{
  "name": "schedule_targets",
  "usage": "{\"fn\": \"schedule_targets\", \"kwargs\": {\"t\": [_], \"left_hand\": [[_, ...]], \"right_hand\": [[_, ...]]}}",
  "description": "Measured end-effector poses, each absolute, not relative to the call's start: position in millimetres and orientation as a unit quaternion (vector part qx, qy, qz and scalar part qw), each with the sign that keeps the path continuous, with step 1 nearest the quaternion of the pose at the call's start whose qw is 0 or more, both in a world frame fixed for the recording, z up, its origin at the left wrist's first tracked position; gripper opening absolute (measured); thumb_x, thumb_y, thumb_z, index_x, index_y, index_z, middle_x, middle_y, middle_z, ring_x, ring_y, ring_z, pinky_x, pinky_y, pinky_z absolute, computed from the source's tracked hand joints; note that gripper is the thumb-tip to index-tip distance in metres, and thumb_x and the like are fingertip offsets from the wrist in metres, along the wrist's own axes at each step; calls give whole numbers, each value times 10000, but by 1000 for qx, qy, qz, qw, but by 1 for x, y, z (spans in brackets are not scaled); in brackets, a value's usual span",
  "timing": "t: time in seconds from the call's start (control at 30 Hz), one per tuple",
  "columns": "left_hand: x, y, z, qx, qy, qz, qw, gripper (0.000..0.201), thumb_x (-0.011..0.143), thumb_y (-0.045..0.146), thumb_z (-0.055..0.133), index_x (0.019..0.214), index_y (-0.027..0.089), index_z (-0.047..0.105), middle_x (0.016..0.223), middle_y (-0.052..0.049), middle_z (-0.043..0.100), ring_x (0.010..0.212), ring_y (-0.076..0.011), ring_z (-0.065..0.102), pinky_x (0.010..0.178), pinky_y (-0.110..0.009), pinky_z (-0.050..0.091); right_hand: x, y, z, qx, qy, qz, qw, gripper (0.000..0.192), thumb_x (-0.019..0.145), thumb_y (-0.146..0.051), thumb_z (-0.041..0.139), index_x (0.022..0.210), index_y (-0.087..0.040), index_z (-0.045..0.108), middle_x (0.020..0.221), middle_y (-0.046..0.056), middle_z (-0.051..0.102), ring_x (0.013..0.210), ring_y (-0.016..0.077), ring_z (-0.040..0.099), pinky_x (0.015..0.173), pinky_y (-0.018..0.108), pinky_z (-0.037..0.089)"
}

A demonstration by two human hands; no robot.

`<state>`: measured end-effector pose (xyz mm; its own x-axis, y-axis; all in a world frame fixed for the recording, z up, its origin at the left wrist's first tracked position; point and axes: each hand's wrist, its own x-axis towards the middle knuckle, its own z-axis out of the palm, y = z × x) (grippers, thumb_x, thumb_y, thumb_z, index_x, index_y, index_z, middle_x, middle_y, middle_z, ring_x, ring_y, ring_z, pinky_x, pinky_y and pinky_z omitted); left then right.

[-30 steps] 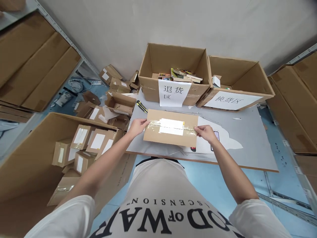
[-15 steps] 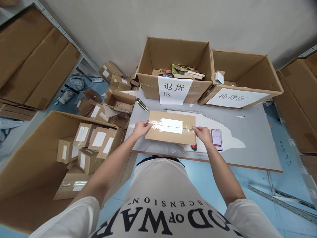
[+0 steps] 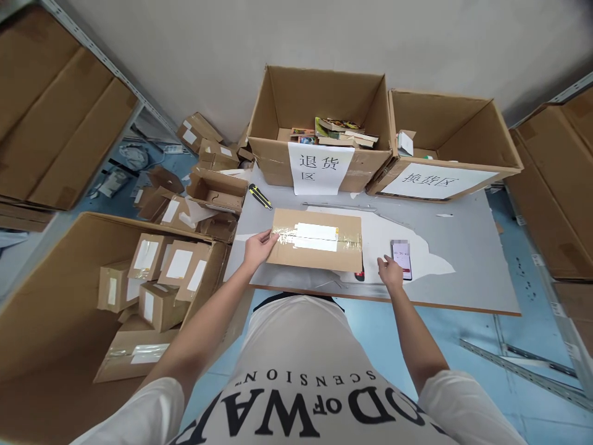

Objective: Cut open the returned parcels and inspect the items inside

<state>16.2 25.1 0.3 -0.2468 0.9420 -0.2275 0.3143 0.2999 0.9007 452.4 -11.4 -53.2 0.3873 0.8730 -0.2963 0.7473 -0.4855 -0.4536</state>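
A flat cardboard box (image 3: pixel 315 256) with a white label and clear tape across its top is at the middle of the table. My left hand (image 3: pixel 259 248) grips its left edge, thumb on top. My right hand (image 3: pixel 390 272) is off the box, over the table between it and the phone (image 3: pixel 401 253), fingers a little apart and holding nothing. The phone lies face up with its screen lit. Partly hidden by the box's right corner is a red and black tool (image 3: pixel 360 275). A yellow and black utility knife (image 3: pixel 260 196) lies beyond the box's left corner.
Two open cartons with paper signs stand at the table's back; the left carton (image 3: pixel 273 161) holds several books, the right carton (image 3: pixel 504 162) a few small items. A big carton (image 3: pixel 41 296) of labelled parcels is at my left. Torn white paper (image 3: pixel 417 250) covers part of the table.
My right hand has let go of the box's right edge and moved right and down towards the phone. My left hand still holds the left edge.
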Motion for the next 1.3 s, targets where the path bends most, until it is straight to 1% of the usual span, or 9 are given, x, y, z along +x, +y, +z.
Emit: {"fn": "schedule_targets", "kwargs": {"t": [0.1, 0.2, 0.33, 0.53, 0.87, 1.0, 1.07, 1.13, 1.3], "left_hand": [[18, 20, 0, 449, 696, 380, 411, 570, 752, 518, 632, 1135, 98, 669, 1143, -126, 681, 1042, -275, 650, 930, -381, 499], [19, 17, 1, 452, 701, 373, 407, 547, 772, 506, 614, 1130, 96, 671, 1142, -119, 682, 1041, -272, 649, 934, -381, 495], [19, 18, 1, 448, 708, 368, 404, 546, 768, 501, 621, 1125, 91, 673, 1135, -119, 686, 1049, -276, 644, 935, -378, 493], [17, 18, -3, 448, 703, 374, 407, 543, 765, 513, 624, 1120, 106, 678, 1123, -106, 693, 1048, -270, 645, 933, -368, 497], [16, 18, -2, 464, 693, 371, 409, 556, 775, 529, 604, 1128, 104, 674, 1124, -107, 693, 1038, -276, 646, 935, -386, 496], [14, 14, -2, 463, 686, 371, 421, 613, 754, 558, 614, 1154, 96, 658, 1142, -122, 683, 1057, -283, 639, 948, -395, 490], [13, 10, -1, 464, 688, 372, 416, 641, 757, 554, 615, 1193, 85, 631, 1190, -144, 656, 1089, -289, 624, 969, -398, 480], [12, 5, 2, 483, 692, 364, 393, 647, 785, 528, 598, 1253, 82, 586, 1260, -161, 609, 1135, -292, 599, 977, -393, 480], [15, -18, 15, 634, 656, 312, 265, 624, 836, 453, 569, 1365, 139, 465, 1458, -147, 408, 1295, -308, 458, 996, -440, 470]], "right_hand": [[470, -26, -66, -849, -478, 211, 73, 543, 843, -347, 446, 1310, -79, 511, 1274, 229, 565, 1169, 349, 537, 949, 474, 409], [479, -30, -74, -852, -484, 199, 35, 541, 818, -272, 457, 1337, -118, 459, 1432, 201, 402, 1222, 320, 492, 963, 439, 409], [487, -23, -83, -852, -472, 228, 13, 544, 773, -258, 488, 1305, -154, 439, 1367, 167, 443, 1134, 286, 548, 920, 398, 438], [495, -11, -95, -857, -454, 243, 9, 514, 718, -275, 537, 1209, -134, 480, 1229, 176, 526, 1090, 287, 561, 884, 364, 446], [471, -19, -87, -822, -525, 203, 86, 501, 784, -302, 455, 1256, -136, 446, 1323, 164, 475, 1178, 285, 490, 911, 363, 420], [448, -21, -87, -795, -551, 241, 74, 476, 845, -368, 423, 1264, -146, 460, 1236, 146, 562, 1000, 255, 590, 865, 363, 439], [434, -20, -87, -783, -561, 261, 60, 477, 846, -378, 452, 1266, -152, 459, 1192, 143, 593, 983, 249, 599, 853, 353, 442], [420, -18, -88, -776, -569, 270, 35, 486, 819, -354, 512, 1260, -160, 452, 1178, 145, 596, 1037, 261, 581, 844, 346, 442], [391, -8, -90, -798, -539, 264, -46, 471, 763, -309, 585, 1192, -176, 443, 1180, 144, 534, 1093, 287, 541, 801, 361, 457]]}}
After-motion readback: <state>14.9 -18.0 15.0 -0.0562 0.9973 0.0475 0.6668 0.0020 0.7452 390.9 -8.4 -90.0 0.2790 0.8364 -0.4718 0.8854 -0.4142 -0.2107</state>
